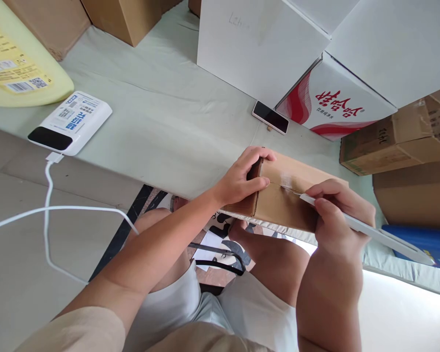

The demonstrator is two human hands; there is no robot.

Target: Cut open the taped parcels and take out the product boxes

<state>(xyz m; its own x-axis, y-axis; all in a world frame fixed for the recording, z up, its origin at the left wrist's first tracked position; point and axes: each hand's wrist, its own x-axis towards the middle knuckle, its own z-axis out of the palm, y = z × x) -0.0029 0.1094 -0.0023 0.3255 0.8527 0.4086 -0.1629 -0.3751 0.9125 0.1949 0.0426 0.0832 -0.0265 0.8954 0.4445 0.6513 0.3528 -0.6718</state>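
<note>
Our left hand [238,177] has its grip clamped on one end of the box [284,210], thumb on the top face. The box sits at the desk's [161,112] near edge, in front of us. Our right hand's [339,210] grip is closed around the white cutter [385,235], its tip at the top seam, beside the tape [286,181]. A power bank [73,122] lies well to the left.

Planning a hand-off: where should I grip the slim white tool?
Probably by the rear length of the slim white tool, reaching from the right: that straight, narrow end juts out past the right hand, while the tip points at the brown carton.
</note>
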